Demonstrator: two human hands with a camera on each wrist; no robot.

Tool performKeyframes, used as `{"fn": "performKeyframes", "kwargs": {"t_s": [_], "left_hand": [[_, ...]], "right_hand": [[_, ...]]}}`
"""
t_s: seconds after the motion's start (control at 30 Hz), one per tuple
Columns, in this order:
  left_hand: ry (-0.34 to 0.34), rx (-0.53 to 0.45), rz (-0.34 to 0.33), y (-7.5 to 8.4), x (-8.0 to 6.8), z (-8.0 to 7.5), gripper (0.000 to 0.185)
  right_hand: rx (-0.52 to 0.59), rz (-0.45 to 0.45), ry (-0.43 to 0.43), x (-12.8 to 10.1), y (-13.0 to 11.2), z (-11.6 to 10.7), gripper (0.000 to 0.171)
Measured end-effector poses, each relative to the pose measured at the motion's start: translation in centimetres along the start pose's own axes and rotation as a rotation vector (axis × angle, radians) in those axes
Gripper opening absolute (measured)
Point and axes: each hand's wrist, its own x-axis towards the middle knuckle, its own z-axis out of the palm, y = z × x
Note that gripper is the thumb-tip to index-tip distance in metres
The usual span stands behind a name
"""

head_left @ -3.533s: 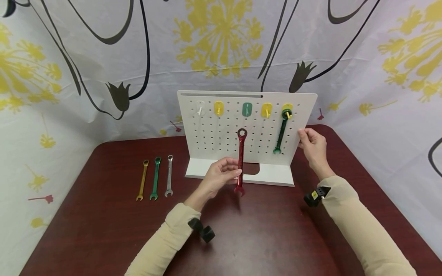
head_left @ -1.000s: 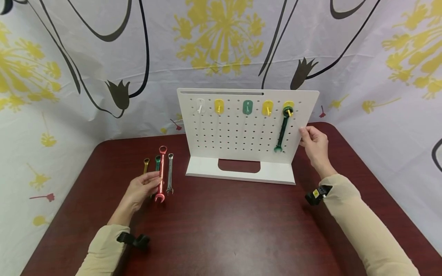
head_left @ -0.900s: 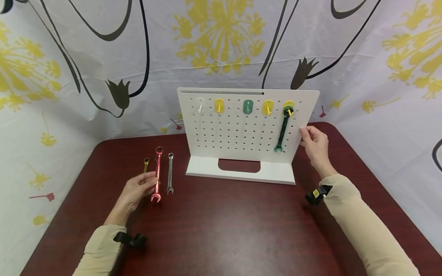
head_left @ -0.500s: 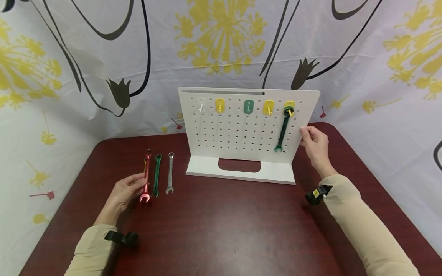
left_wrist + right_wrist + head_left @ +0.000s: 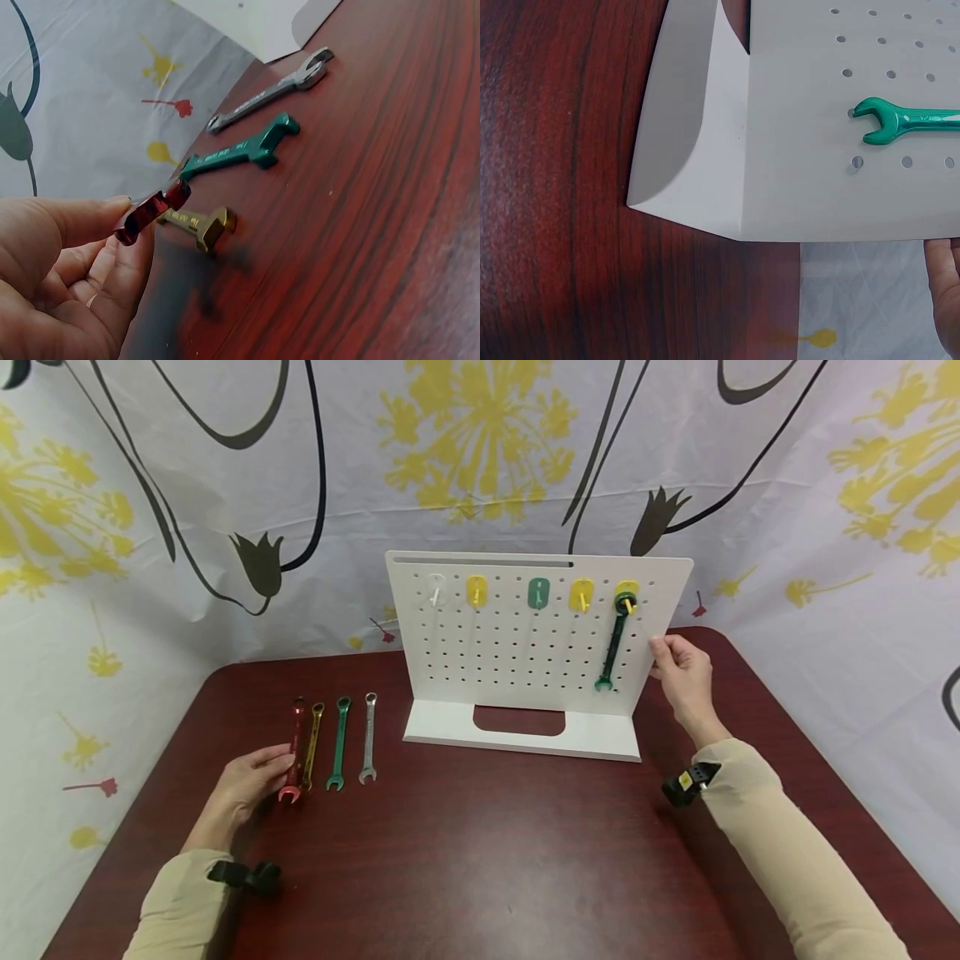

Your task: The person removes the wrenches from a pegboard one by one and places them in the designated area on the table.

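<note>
Four wrenches now line the desk (image 5: 480, 860); left hand (image 5: 243, 781) pinches the red wrench (image 5: 292, 752), carried from the pegboard (image 5: 525, 635) beside the gold wrench (image 5: 311, 747); right hand (image 5: 682, 672) grips the pegboard's edge.

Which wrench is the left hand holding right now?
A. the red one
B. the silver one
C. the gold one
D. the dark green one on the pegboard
A: the left hand pinches the red wrench at the left end of the row, beside the gold wrench lying on the table.
</note>
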Motion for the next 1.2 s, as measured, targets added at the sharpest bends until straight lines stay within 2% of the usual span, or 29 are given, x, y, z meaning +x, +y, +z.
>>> {"fn": "performKeyframes", "kwargs": {"t_s": [0.37,0.6,0.8,0.93,1.1,1.2], "left_hand": [[0.013,0.042,-0.034,-0.5,0.2,-0.9,0.019],[0.024,0.035,-0.025,-0.4,0.2,-1.3,0.022],[0.038,0.085,-0.025,-0.6,0.5,-1.8,0.022],[0.051,0.121,-0.02,-0.7,0.6,-1.9,0.021],[0.072,0.193,-0.01,-0.9,0.7,-2.1,0.011],[0.087,0.26,0.002,-0.9,0.8,-2.0,0.03]], "right_hand": [[0.0,0.005,0.004,-0.2,-0.2,0.0,0.026],[0.056,-0.013,-0.004,-1.3,-2.5,-0.2,0.018],[0.051,-0.015,0.004,-0.9,-1.7,-0.1,0.021],[0.053,-0.024,0.0,-1.5,-2.9,-0.1,0.019],[0.057,-0.026,-0.003,-1.6,-3.0,-0.1,0.017],[0.063,-0.023,-0.001,-1.5,-2.9,-0.1,0.016]]}}
